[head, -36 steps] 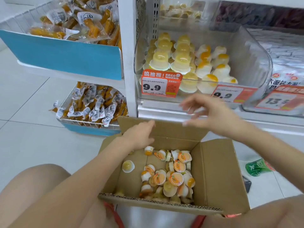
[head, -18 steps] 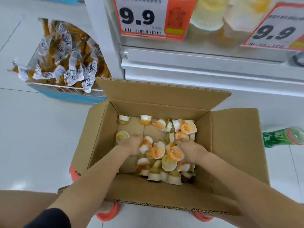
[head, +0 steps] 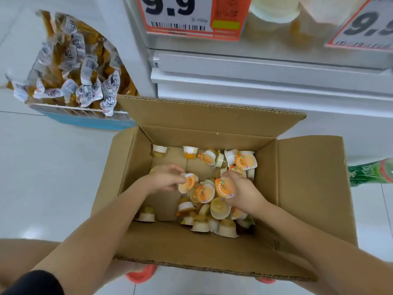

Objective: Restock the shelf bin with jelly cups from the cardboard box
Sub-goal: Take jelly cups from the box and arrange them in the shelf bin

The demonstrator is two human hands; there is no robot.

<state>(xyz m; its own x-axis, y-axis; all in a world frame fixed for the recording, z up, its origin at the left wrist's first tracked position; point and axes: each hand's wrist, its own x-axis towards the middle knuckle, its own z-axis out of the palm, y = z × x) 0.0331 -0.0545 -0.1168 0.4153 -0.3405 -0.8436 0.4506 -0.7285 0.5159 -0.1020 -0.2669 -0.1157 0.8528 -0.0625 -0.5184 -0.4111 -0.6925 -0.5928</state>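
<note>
Reaching into the open cardboard box on the floor, both hands are curled around jelly cups. The left hand pinches an orange-lidded jelly cup near the box's middle; the right hand grips another cup just beside it. More loose cups lie heaped against the box's right wall. Above the box, the shelf bin carries a 9.9 price tag.
</note>
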